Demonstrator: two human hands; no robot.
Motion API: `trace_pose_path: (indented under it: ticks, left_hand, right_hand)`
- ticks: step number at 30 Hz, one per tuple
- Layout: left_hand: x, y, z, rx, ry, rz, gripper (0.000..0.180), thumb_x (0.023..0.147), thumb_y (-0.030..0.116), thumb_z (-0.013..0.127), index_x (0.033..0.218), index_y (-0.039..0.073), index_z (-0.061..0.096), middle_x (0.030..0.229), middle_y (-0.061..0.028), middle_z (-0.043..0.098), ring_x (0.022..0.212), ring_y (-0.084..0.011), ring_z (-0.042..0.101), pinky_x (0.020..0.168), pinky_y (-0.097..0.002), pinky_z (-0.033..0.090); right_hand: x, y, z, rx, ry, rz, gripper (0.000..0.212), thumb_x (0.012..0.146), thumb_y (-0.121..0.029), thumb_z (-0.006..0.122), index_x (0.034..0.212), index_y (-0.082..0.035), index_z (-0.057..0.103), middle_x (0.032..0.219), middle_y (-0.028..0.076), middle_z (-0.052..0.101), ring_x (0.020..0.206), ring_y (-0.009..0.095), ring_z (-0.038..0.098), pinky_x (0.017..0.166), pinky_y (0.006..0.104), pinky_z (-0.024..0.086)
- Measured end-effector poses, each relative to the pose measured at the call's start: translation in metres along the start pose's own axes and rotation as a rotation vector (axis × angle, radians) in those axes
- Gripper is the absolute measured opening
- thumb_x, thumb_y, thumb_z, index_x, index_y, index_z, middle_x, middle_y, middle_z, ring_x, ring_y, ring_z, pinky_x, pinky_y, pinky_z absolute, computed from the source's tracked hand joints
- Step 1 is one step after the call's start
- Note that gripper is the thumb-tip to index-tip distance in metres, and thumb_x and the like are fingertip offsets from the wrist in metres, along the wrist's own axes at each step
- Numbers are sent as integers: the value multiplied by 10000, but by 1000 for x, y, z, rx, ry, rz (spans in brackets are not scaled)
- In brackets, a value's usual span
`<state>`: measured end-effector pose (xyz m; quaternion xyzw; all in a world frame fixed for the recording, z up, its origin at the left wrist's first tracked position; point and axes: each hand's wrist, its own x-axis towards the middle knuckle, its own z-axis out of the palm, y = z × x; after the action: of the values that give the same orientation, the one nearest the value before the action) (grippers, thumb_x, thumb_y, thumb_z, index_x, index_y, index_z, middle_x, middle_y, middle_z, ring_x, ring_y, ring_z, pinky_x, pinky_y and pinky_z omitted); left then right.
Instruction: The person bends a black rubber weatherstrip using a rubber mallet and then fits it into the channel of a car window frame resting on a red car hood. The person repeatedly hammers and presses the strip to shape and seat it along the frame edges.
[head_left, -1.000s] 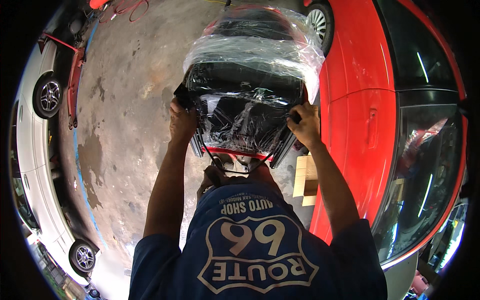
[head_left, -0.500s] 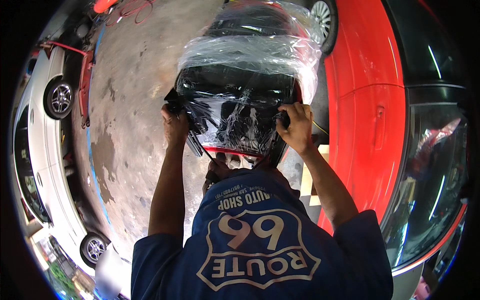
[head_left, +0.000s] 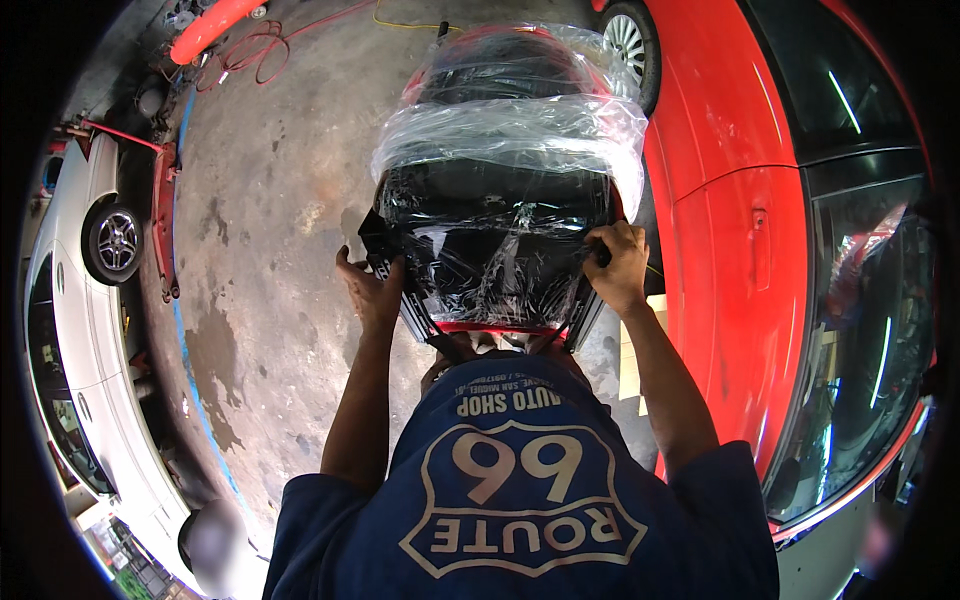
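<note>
Stained concrete floor (head_left: 270, 210) spreads under me, with a red car (head_left: 740, 230) close on my right and a white car (head_left: 80, 330) well off to my left. Between my hands I carry a black car part wrapped in clear plastic film (head_left: 500, 200), its long axis running away from my chest. My left hand (head_left: 368, 290) presses its left edge, fingers half spread. My right hand (head_left: 615, 265) curls closed over the right edge.
</note>
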<state>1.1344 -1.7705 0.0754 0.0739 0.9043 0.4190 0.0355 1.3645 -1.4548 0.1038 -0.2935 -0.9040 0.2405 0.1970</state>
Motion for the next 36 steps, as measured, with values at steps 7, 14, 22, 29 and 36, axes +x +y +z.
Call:
trace_pose_path:
  ticks: [7, 14, 22, 29, 36]
  left_hand:
    - [12, 12, 14, -46, -14, 247, 924, 838, 283, 821, 1537, -23, 300, 1425, -329, 462, 1329, -488, 475, 1124, -506, 400]
    - [15, 8, 21, -70, 37, 259, 733, 899, 210, 749, 1521, 44, 399, 1373, -286, 562, 1269, -458, 559, 1077, -487, 461]
    - [17, 5, 21, -47, 29, 257, 711, 894, 210, 756, 1500, 28, 433, 1391, -263, 566, 1292, -433, 551, 1089, -472, 448]
    - [17, 5, 18, -50, -8, 246, 702, 894, 206, 744, 1499, 32, 434, 1397, -270, 561, 1286, -442, 546, 1092, -479, 439]
    - [15, 11, 17, -53, 4, 222, 700, 895, 208, 722, 1505, 41, 421, 1392, -292, 552, 1284, -470, 545, 1099, -489, 435]
  right_hand:
    - [-1, 0, 3, -18, 9, 2, 275, 650, -92, 693, 913, -167, 717, 937, 40, 611, 1063, 321, 539, 920, 478, 419]
    - [-3, 4, 4, 22, 33, -37, 259, 671, -91, 706, 923, -148, 716, 941, 42, 631, 1054, 313, 546, 924, 468, 417]
    - [-1, 9, -1, 41, 5, -82, 259, 702, -112, 721, 959, -142, 703, 966, 48, 641, 1058, 321, 552, 916, 467, 416]
    - [-2, 9, 4, 13, 82, -111, 195, 702, -95, 727, 891, -122, 683, 909, 58, 631, 994, 315, 550, 873, 444, 417]
    - [0, 9, 6, 58, 95, -86, 162, 676, -146, 712, 833, -145, 676, 897, 76, 619, 990, 337, 556, 855, 482, 414]
